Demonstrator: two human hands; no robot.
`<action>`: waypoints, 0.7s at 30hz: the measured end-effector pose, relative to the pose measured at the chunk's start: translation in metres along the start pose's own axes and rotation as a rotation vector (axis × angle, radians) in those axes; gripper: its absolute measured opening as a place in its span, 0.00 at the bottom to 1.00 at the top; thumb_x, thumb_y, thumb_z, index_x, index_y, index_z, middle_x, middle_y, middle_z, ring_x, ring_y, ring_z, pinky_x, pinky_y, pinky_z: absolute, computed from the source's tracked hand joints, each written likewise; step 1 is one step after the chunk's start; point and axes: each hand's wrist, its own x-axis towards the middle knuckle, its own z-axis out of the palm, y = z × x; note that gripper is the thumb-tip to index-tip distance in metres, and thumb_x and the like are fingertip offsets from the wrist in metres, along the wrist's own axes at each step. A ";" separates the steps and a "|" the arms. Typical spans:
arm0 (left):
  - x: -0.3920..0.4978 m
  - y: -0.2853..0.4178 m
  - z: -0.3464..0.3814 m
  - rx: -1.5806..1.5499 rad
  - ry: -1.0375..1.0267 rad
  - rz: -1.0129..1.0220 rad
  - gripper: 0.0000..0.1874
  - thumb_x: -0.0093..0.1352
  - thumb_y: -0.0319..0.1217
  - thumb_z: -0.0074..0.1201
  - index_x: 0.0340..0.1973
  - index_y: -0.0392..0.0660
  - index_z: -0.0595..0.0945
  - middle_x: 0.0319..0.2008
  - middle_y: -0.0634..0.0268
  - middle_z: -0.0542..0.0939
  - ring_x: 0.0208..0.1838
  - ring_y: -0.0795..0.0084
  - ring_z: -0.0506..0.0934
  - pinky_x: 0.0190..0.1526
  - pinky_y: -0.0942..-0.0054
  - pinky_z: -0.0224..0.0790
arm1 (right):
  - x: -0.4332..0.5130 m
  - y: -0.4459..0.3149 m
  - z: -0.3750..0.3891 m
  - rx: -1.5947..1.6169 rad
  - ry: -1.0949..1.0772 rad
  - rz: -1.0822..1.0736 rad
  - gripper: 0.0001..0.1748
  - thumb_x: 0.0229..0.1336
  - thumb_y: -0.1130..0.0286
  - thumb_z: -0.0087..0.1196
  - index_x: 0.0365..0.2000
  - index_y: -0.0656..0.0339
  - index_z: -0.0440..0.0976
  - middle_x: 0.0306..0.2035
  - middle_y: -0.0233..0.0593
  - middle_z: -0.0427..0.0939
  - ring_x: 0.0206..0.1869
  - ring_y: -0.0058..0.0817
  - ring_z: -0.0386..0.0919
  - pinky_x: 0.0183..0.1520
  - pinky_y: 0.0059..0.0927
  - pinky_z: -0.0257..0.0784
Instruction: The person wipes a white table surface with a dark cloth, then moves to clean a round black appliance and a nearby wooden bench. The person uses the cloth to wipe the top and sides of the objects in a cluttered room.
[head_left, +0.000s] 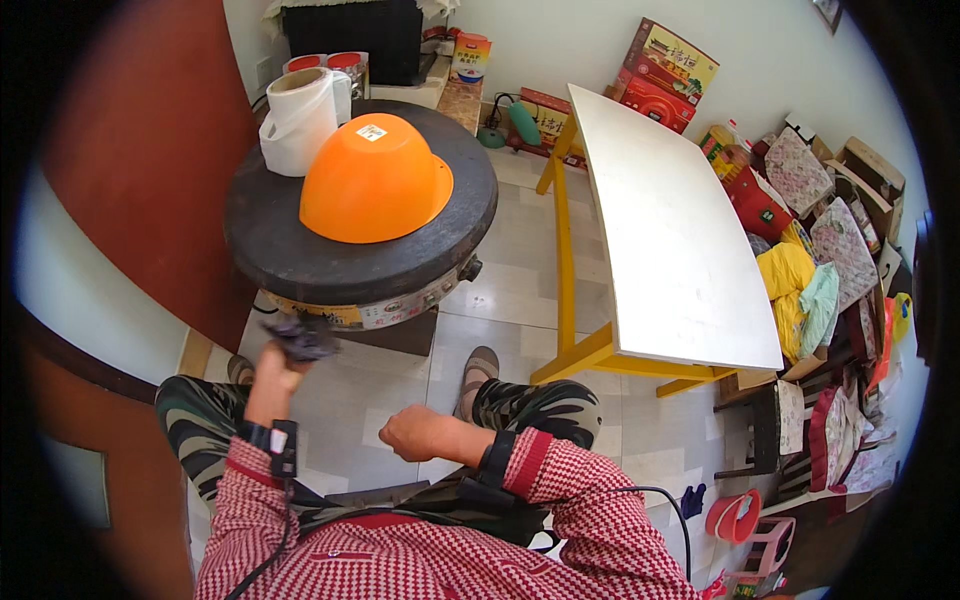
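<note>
My left hand (280, 375) grips a crumpled dark cloth (301, 339), blurred, just below the front rim of a round black griddle (315, 259). Curled into a fist above the floor between my knees, my right hand (414, 433) shows nothing in it. An orange plastic bowl (367, 184) rests upside down on the griddle, with a small label on its base. Behind it to the left stands a roll of thin white plastic bags (300, 116), its loose end hanging down. A control knob (470, 268) juts from the griddle's front right side.
A white-topped table (675, 232) with yellow legs stands to the right. Beyond it are piled boxes, floral cushions (844, 247) and a yellow cloth bundle (784, 274). A red bucket (733, 517) sits at lower right. A reddish-brown door panel (150, 150) borders the left. Cables run along both sleeves.
</note>
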 end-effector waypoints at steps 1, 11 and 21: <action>-0.004 0.013 -0.006 0.001 0.072 0.066 0.17 0.75 0.36 0.37 0.53 0.42 0.74 0.55 0.55 0.75 0.56 0.59 0.75 0.59 0.56 0.68 | -0.001 -0.001 0.001 0.000 -0.003 -0.004 0.10 0.49 0.70 0.53 0.30 0.64 0.78 0.32 0.49 0.81 0.38 0.48 0.80 0.39 0.45 0.75; -0.005 -0.030 0.037 0.314 0.207 0.593 0.19 0.62 0.22 0.57 0.49 0.39 0.73 0.45 0.62 0.76 0.42 0.71 0.78 0.41 0.75 0.73 | 0.006 -0.002 0.005 -0.016 -0.045 -0.025 0.09 0.48 0.71 0.52 0.29 0.65 0.77 0.31 0.49 0.81 0.38 0.48 0.79 0.40 0.45 0.74; -0.029 -0.027 0.030 0.485 0.101 0.692 0.21 0.60 0.20 0.56 0.49 0.35 0.72 0.43 0.62 0.77 0.44 0.69 0.75 0.52 0.71 0.65 | 0.009 -0.003 0.007 0.003 -0.041 -0.007 0.09 0.48 0.72 0.51 0.29 0.65 0.77 0.31 0.49 0.81 0.38 0.48 0.80 0.40 0.45 0.75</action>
